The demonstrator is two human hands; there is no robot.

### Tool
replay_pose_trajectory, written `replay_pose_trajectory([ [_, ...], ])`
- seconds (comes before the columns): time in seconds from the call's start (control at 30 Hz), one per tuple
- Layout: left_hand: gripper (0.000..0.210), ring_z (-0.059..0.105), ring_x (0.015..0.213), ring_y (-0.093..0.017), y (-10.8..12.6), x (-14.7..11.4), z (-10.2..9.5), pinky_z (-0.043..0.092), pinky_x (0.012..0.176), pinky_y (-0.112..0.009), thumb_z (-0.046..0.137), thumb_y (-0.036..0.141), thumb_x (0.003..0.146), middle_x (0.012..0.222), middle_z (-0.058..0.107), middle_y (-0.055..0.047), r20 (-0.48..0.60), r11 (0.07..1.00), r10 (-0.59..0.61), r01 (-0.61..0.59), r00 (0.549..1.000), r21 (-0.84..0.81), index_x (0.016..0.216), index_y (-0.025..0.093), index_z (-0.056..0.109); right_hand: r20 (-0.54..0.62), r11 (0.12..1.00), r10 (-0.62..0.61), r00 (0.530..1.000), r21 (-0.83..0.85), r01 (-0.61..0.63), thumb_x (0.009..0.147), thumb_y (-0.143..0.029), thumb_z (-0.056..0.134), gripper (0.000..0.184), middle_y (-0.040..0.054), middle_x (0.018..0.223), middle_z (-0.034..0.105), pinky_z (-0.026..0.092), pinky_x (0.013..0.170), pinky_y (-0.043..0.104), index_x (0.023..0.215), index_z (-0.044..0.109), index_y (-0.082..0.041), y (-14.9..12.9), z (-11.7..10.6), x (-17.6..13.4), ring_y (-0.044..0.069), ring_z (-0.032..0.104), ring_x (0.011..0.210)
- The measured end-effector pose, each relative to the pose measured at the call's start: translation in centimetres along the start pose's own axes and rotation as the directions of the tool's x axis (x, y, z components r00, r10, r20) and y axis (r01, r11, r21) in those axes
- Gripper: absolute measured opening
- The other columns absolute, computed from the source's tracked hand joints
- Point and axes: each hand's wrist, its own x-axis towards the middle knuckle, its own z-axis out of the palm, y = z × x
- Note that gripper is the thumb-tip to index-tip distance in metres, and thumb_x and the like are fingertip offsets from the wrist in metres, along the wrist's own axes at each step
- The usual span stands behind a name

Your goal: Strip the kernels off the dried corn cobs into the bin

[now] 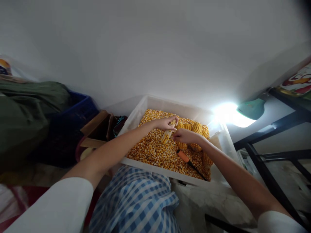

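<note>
My left hand grips the upper end of a partly stripped corn cob, tilted over a bed of loose corn kernels. Bare pale rows show along the cob, with yellow kernels at its lower end. Close beside it, on the right, my right hand has its fingers curled in near the cob; whether they pinch anything is too small to see. Full ears of corn lie behind and under the right hand. A tool with an orange handle and a dark shaft rests on the kernels.
A whitish plastic bin holds the corn. A bright lamp shines at its right rear corner, by a dark metal rack. Leftward stand an open cardboard box and a blue crate. A pale wall rises behind.
</note>
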Motion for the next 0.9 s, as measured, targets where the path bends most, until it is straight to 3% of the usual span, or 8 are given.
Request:
replay_pose_trajectory([
  [0.1, 0.038, 0.040, 0.054, -0.008, -0.7, -0.1, 0.3, 0.034, 0.050, -0.018, 0.057, 0.036, 0.070, 0.066, 0.042, 0.005, -0.070, 0.991, -0.134, 0.132, 0.988, -0.039, 0.101, 0.021, 0.041, -0.016, 0.996, 0.062, 0.998, -0.069, -0.063, 0.082, -0.023, 0.042, 0.026, 0.0021, 0.065, 0.060, 0.029, 0.055, 0.019, 0.074, 0.064, -0.011, -0.6, 0.0, -0.1, 0.008, 0.045, 0.056],
  [0.2, 0.040, 0.042, 0.049, -0.008, -1.8, -0.3, 0.4, 0.033, 0.043, -0.017, 0.056, 0.037, 0.070, 0.064, 0.041, 0.005, -0.152, 0.951, -0.301, 0.285, 0.942, -0.116, 0.102, 0.022, 0.038, -0.033, 0.985, 0.113, 0.993, -0.128, -0.116, 0.085, -0.026, 0.038, 0.032, 0.0025, 0.064, 0.059, 0.028, 0.055, 0.020, 0.073, 0.064, -0.011, -1.1, -0.2, -0.4, 0.008, 0.043, 0.055],
  [0.3, 0.040, 0.045, 0.050, -0.009, -2.6, -0.3, 0.3, 0.036, 0.042, -0.018, 0.057, 0.038, 0.070, 0.065, 0.041, 0.004, -0.207, 0.920, -0.386, 0.358, 0.899, -0.160, 0.100, 0.022, 0.039, -0.051, 0.977, 0.132, 0.990, -0.164, -0.139, 0.087, -0.029, 0.035, 0.036, 0.0032, 0.065, 0.060, 0.026, 0.054, 0.020, 0.072, 0.063, -0.012, -1.1, -0.2, -0.5, 0.008, 0.043, 0.056],
  [0.43, 0.040, 0.046, 0.054, -0.008, -3.1, -0.3, 0.4, 0.037, 0.043, -0.017, 0.059, 0.038, 0.068, 0.068, 0.043, 0.003, -0.231, 0.905, -0.419, 0.384, 0.878, -0.182, 0.098, 0.021, 0.040, -0.084, 0.975, 0.114, 0.990, -0.181, -0.128, 0.088, -0.029, 0.034, 0.036, 0.0037, 0.067, 0.060, 0.027, 0.056, 0.020, 0.074, 0.062, -0.012, -1.0, 0.1, -0.4, 0.008, 0.044, 0.057],
  [0.9, 0.041, 0.045, 0.055, -0.008, -4.1, -0.1, 0.7, 0.037, 0.043, -0.017, 0.059, 0.041, 0.068, 0.071, 0.044, 0.003, -0.258, 0.904, -0.423, 0.387, 0.869, -0.180, 0.097, 0.021, 0.039, -0.137, 0.968, 0.118, 0.984, -0.203, -0.145, 0.088, -0.028, 0.036, 0.032, 0.0029, 0.066, 0.058, 0.027, 0.056, 0.019, 0.074, 0.061, -0.013, -1.1, 0.8, -0.2, 0.008, 0.043, 0.056],
])
